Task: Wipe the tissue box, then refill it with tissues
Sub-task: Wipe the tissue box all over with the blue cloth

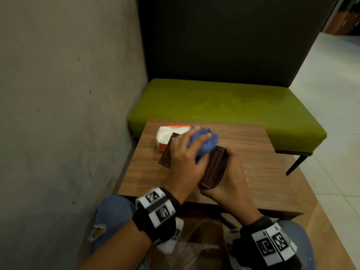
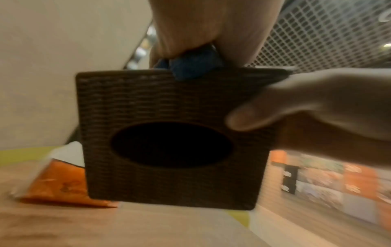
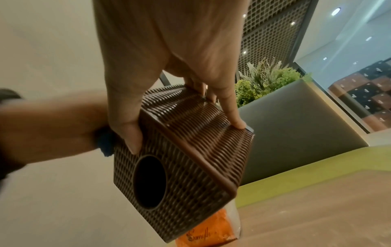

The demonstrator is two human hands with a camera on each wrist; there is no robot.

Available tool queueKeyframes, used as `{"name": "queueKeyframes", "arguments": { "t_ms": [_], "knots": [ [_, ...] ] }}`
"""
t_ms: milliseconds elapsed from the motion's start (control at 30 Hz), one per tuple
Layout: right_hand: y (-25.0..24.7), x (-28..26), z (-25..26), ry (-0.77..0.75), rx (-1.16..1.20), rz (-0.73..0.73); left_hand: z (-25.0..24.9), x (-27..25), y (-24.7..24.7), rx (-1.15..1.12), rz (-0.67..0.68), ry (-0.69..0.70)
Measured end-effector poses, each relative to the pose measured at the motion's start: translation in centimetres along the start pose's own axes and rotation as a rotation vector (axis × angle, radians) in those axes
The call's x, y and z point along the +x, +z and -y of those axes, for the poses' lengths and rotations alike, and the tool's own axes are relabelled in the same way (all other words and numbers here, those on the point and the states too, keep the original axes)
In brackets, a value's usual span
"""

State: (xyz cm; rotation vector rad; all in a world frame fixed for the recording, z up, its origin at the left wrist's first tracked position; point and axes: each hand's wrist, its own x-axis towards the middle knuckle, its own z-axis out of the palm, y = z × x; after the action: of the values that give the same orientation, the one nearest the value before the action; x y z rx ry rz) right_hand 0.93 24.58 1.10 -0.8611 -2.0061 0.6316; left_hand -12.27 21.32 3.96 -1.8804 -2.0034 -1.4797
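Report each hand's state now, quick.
Left hand: closed around the blue cloth, pressing it on the tissue box.
Right hand: gripping the tissue box.

A café or restaurant booth: green padded bench [image 1: 224, 106], small wooden table [image 1: 253, 152], tiled floor [image 1: 331, 94].

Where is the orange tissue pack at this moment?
In the head view the orange tissue pack lies on the wooden table, at its far left, just behind the brown tissue box near the green bench.
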Motion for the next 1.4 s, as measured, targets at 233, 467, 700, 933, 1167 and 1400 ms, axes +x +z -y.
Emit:
{"name": "queueKeyframes", "arguments": {
  "t_ms": [233, 467, 700, 933, 1167, 1400],
  "knots": [
    [-0.5, -0.6, -0.1, 0.027, 0.047, 0.003, 2.7, 0.6, -1.5, -0.066, 0.018, 0.042],
    [-0.4, -0.5, -0.9, 0.098, 0.021, 0.113, 0.3, -2.3, -1.3, -0.077, 0.213, 0.394],
    [-0.9, -0.3, -0.7, 0.043, 0.042, 0.05, 5.1, -1.3, -1.7, -0.116, -0.136, -0.11],
    [-0.8, -0.8, -0.2, 0.005, -0.01, 0.026, 4.5, -1.4, -1.8, -0.135, -0.028, 0.016],
    [0.3, 0.0, 0.2, 0.044, -0.005, 0.078, 1.1, -1.0, -0.3, -0.154, -0.058, 0.002],
    [-0.4, -1.0, -0.2, 0.08, 0.063, 0.088, 2.8, -0.6, -0.9, -0.173, -0.008, 0.049]
  ]
}}
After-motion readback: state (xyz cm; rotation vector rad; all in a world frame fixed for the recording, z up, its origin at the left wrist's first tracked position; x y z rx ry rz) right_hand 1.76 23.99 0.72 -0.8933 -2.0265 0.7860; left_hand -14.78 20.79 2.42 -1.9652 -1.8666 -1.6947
